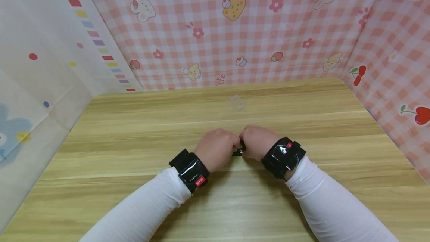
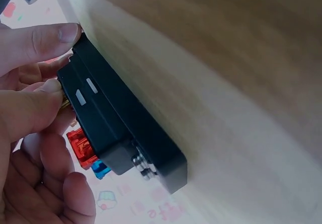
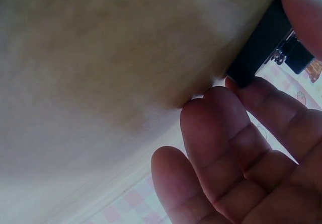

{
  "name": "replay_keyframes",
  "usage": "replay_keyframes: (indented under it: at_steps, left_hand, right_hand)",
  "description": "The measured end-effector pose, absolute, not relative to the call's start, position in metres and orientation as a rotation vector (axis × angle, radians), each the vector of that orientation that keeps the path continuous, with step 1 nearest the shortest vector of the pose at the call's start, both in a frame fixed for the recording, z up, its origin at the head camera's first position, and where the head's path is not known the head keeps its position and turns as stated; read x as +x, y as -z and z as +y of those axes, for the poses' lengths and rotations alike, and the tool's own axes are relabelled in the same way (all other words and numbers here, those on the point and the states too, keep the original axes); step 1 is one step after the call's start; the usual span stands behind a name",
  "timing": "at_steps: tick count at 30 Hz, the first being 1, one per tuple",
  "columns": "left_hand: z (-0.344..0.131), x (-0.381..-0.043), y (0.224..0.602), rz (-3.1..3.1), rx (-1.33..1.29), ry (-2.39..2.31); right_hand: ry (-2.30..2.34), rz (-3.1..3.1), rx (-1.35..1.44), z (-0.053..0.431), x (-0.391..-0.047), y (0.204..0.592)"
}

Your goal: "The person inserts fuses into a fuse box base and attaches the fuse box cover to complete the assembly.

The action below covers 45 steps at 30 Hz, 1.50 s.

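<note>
A black fuse block (image 2: 121, 118) with red (image 2: 82, 147) and blue (image 2: 100, 168) see-through blade fuses is tipped on its side close over the table. My left hand (image 1: 216, 148) pinches a small brass-coloured piece (image 2: 65, 103) between thumb and forefinger at the fuse side of the block. Most of that piece is hidden by the fingers. With thumb and forefinger, my right hand (image 1: 258, 142) grips the block, its other fingers spread near the tabletop. Metal terminals (image 3: 278, 57) show at the block's end. In the head view the hands cover most of the block.
Behind the hands, a clear plastic cover (image 1: 237, 102) lies on the wood-grain table (image 1: 134, 152). Patterned cloth (image 1: 215, 29) rises at the table's back, left and right edges. Both wrists wear black bands.
</note>
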State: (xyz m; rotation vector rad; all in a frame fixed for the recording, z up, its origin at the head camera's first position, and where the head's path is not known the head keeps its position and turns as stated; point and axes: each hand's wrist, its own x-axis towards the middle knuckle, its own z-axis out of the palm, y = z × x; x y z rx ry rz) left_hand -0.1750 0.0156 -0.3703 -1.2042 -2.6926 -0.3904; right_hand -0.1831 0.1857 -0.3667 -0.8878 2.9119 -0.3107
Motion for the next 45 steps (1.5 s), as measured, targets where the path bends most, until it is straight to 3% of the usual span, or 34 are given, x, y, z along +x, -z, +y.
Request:
replay_keyframes:
  at_steps: [32,45]
  left_hand:
    - [0.01,-0.177,0.368,-2.812,-1.145,0.437]
    - [-0.025,-0.184,0.358,-3.024,-0.873,0.317]
  right_hand:
    - [0.326,2.901,-0.884,0.186,-0.183,0.368]
    - [0.239,2.872,-0.79,0.183,-0.182,0.364]
